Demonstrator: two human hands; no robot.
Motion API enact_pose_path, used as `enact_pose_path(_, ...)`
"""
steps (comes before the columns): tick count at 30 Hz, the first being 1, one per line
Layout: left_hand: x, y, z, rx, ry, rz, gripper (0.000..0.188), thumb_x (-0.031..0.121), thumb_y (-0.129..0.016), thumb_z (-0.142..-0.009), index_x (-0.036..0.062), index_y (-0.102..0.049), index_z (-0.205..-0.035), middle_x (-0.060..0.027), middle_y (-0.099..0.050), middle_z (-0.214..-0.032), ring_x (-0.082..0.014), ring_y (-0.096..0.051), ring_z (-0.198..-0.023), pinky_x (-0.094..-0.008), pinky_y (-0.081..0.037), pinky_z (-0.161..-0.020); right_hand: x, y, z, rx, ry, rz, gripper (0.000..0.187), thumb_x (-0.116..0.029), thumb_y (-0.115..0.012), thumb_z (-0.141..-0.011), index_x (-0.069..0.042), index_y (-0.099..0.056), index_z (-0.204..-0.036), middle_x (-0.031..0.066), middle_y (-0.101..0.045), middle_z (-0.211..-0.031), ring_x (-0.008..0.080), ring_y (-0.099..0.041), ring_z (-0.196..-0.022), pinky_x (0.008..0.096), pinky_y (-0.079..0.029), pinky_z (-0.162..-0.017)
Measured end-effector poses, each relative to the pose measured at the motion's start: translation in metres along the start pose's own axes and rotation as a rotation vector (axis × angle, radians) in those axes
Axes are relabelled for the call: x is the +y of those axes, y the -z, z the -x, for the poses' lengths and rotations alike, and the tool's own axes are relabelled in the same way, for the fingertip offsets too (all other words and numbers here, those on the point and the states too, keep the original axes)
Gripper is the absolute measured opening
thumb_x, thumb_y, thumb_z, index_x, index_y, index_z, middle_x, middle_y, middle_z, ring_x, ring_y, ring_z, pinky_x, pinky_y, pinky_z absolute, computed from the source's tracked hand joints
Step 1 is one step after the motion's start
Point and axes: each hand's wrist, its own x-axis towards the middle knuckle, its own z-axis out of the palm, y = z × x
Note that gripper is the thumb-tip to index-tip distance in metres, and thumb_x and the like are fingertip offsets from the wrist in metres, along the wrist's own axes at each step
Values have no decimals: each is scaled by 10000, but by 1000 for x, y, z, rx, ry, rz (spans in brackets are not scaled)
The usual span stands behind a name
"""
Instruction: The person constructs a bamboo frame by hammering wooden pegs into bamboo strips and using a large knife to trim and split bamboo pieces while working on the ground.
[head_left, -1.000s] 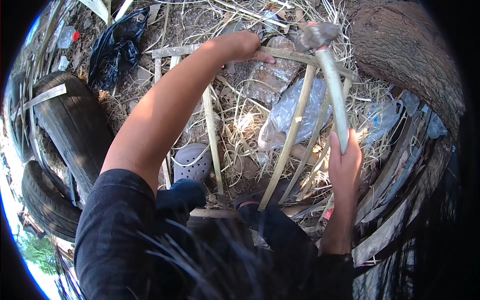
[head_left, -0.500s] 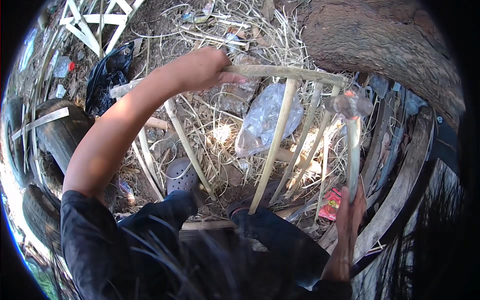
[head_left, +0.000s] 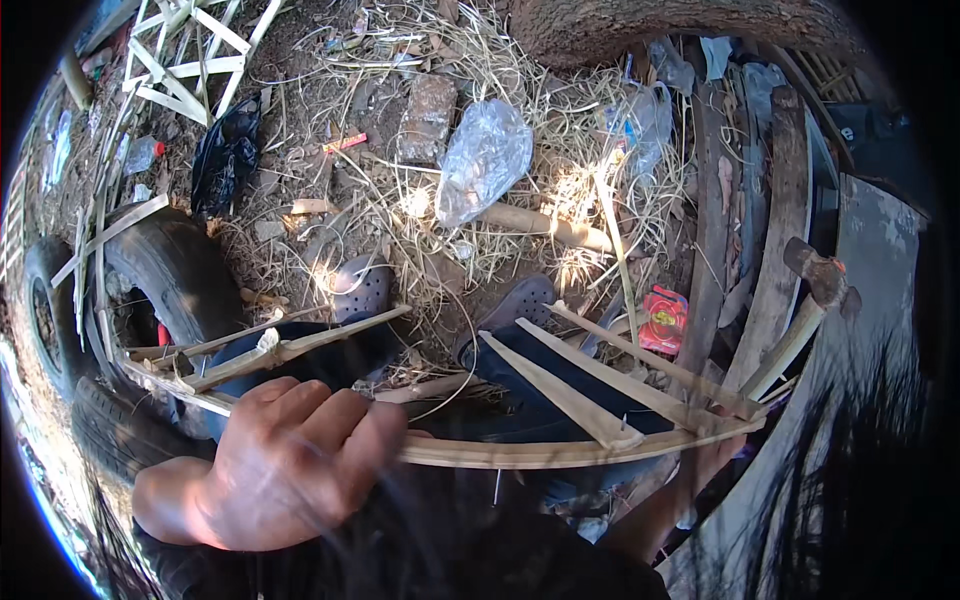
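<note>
My left hand [head_left: 290, 460] is wrapped round the long bar of a bamboo frame [head_left: 540, 455], holding it low across my lap. Several thin slats stick out from this bar, away from me, at both ends. A thin nail [head_left: 498, 487] pokes from the bar's near side, right of my left hand. On the right, a hammer [head_left: 790, 348] points up and outward, its head beyond the bar's end. My right hand [head_left: 712, 458] grips its handle, its fingers partly hidden behind the frame.
Clear plastic bags [head_left: 487, 160], a brick [head_left: 428, 118] and straw shreds litter the ground. Old tyres [head_left: 175, 285] lie at left, below a bamboo lattice [head_left: 205, 68]. Planks [head_left: 775, 240] run along the right, beside a red packet [head_left: 663, 320]. A tree trunk [head_left: 640, 25] crosses the top.
The frame has come down toward me and tipped over, its slats now pointing away. My left hand came down with it. The hammer has moved right and lower, still in my right hand.
</note>
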Motion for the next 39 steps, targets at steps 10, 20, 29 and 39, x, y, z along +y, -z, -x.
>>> enact_pose_path(10,56,-35,38,166,-181,-223,270,258,-688,-844,53,-534,-757,60,-328,-527,-51,-343,-414,-233,-230,-392,43,18,34,301,-192,-395,315,-354,-583,-941,-43,-543,-917,-43,-419,-691,28,-377,-574,194,-268,-489)
enact_pose_path(20,84,-55,55,208,-219,-349,354,371,-732,-810,55,-574,-816,19,-471,-550,-116,-503,-489,-262,-382,-464,35,39,49,88,-194,-326,360,-399,-537,-966,-39,-537,-969,-46,-421,-639,23,-360,-497,180,-237,-414)
enact_pose_path(29,73,-23,4,37,274,-24,256,267,-625,-895,42,-541,-804,-115,-513,-552,-325,-572,-540,-415,-444,-499,33,17,63,227,-196,-804,259,-279,-536,-961,-24,-492,-974,29,-489,-689,83,-442,-487,202,-354,-404)
enact_pose_path(39,40,-18,-22,264,318,-16,290,313,-609,-899,26,-639,-919,-192,-621,-718,-387,-624,-739,-462,-492,-657,-29,-78,108,-220,141,-963,190,2,-579,-857,-52,-400,-892,38,-461,-655,88,-421,-408,244,-370,-357)
